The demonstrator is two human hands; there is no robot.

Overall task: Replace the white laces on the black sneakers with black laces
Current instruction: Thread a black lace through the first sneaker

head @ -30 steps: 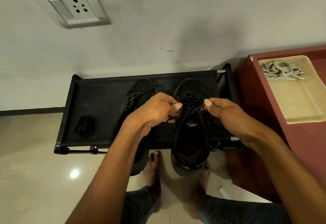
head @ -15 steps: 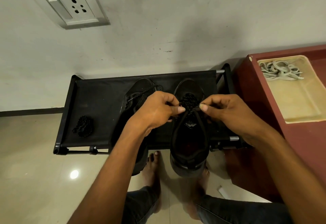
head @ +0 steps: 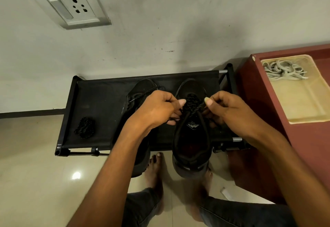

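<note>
Both hands, left hand (head: 157, 108) and right hand (head: 225, 108), are pinching the black speckled lace (head: 192, 104) on the right black sneaker (head: 192, 137); the removed white laces (head: 284, 69) are lying in the tray, so lacing seems nearly finished.

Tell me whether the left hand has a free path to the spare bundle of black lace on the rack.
Probably yes: the black lace bundle lies uncovered on the rack, nothing between it and the left hand, though that hand now pinches the sneaker's lace.

Off-white wall (head: 178, 21), glossy beige tile floor (head: 32, 182).
I see a socket plate (head: 71, 6) at 11 o'clock, black rack (head: 100, 105) centre, maroon cabinet (head: 303, 155) at 3 o'clock.
</note>
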